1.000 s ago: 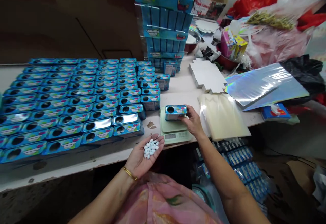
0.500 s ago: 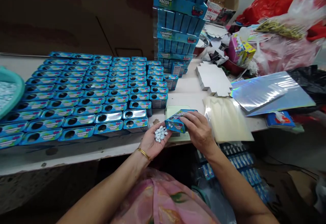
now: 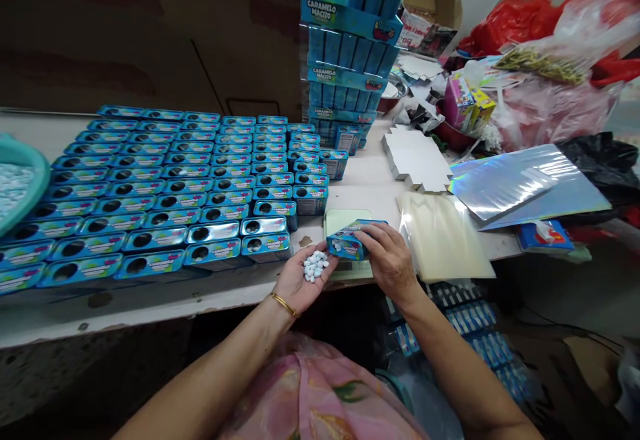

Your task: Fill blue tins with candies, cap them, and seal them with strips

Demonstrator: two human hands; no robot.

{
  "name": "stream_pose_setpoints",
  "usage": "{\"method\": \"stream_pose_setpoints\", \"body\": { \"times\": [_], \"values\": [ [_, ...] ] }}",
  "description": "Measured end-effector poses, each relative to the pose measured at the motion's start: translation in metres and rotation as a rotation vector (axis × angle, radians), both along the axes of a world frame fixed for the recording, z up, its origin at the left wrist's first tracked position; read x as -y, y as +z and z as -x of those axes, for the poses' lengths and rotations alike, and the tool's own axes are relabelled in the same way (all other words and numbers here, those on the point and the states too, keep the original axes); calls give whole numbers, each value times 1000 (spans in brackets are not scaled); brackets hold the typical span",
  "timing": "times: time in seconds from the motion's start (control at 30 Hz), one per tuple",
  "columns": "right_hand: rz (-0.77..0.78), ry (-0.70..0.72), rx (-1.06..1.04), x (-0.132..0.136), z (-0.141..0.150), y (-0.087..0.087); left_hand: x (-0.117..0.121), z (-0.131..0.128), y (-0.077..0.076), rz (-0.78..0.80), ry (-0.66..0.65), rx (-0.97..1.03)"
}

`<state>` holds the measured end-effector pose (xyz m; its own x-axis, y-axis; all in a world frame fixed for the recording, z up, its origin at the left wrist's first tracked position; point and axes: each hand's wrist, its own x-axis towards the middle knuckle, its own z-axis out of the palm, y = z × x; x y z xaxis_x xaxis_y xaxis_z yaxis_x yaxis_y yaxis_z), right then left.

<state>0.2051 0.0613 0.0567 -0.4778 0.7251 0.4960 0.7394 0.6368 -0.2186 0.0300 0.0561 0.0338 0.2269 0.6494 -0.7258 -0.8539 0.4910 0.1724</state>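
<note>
My left hand (image 3: 293, 283) is turned palm up and cupped around a small heap of pale blue and white candies (image 3: 315, 267). My right hand (image 3: 393, 260) grips a blue candy tin (image 3: 344, 247) from its right side. The tin lies tilted on its side, with its holed end facing my left palm. Some pale candies show at that opening, close to my left fingertips. Beneath the tin, partly hidden, sits a pale green scale (image 3: 340, 215) near the table's front edge.
Rows of upright blue tins (image 3: 150, 237) with round top holes cover the left side. A teal basin (image 3: 37, 180) of candies stands far left. Display boxes (image 3: 345, 80) are stacked behind. White cardboard pieces (image 3: 417, 157), clear plastic bags (image 3: 445, 237) and shiny film (image 3: 530, 187) lie right.
My view has shifted slightly. Both hands keep almost the same place, the left still cupping candies and the right still gripping the tilted tin.
</note>
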Motion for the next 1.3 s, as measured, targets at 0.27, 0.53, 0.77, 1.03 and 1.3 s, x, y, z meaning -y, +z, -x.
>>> {"method": "stream_pose_setpoints", "body": {
  "times": [0.27,0.53,0.77,1.03,1.3],
  "values": [
    [-14,8,-55,1,-1,0,0,1,2,-4,6,-20],
    [69,-22,-203,-2,-6,-5,-1,0,4,-23,15,-7],
    [357,-175,-712,-26,-5,-33,14,16,0,11,-9,-39],
    [518,-112,-986,-28,-17,-57,44,30,-18,144,-30,-99],
    [468,-488,-1188,-7,-33,-97,58,17,-28,204,-180,-93]
  ]
}}
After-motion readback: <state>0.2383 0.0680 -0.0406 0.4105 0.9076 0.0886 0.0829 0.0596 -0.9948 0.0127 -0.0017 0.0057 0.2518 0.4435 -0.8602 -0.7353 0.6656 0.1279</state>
